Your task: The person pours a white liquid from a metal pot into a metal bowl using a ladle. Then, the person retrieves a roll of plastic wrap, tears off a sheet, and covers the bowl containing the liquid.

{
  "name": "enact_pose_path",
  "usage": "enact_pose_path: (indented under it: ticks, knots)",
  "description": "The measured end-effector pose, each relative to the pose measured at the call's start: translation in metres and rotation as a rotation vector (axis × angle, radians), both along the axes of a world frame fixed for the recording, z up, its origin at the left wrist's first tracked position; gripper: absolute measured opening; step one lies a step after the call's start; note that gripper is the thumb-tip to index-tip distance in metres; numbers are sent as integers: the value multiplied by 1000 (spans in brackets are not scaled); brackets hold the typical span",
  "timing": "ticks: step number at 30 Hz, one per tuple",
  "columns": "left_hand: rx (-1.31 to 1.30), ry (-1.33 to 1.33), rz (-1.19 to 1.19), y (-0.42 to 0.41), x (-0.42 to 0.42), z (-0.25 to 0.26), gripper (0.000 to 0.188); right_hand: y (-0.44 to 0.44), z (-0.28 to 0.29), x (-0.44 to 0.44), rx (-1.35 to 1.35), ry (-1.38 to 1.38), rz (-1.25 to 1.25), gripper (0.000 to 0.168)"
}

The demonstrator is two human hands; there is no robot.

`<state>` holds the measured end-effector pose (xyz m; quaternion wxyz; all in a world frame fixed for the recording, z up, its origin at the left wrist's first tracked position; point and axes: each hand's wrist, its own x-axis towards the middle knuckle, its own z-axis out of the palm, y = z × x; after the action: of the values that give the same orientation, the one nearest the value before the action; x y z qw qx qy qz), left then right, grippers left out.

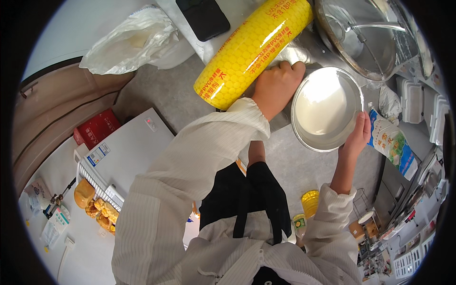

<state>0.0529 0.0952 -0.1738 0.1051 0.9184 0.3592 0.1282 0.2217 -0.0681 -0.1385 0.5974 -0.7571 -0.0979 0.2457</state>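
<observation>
A round metal bowl point(322, 110) of smooth white liquid or batter is tilted in front of me. My right hand point(358, 131) grips its right rim, thumb over the edge. Just left of the bowl, my left hand point(279, 87) has its fingers curled; whatever lies under them is hidden. A large roll of PVC cling film point(254, 53) in yellow printed wrapping lies beyond that hand, slanting up to the right. At the upper right stands a big metal mixing bowl point(356, 42) with a whisk point(370, 53) inside.
A black phone point(203, 17) rests on the worktop beside a crumpled white plastic bag point(133, 42). Right of my bowl is a printed plastic bag point(393, 142). Buns point(84, 192) sit near a white appliance point(131, 139) and a red box point(98, 128). Low down stands a yellow container point(310, 203).
</observation>
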Motion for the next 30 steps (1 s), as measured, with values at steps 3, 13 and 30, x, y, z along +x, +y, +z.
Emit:
enact_pose_path:
  ticks: [3, 13, 30]
  knots:
    - [46, -14, 26, -2, 2, -1, 14, -3, -4, 3, 21, 8, 21, 28]
    - [-1827, -662, 466, 14, -17, 30, 37, -8, -11, 3, 73, 48, -23, 27]
    - [-1307, -629, 80, 16, -11, 2, 14, -3, -9, 3, 139, 130, -93, 29]
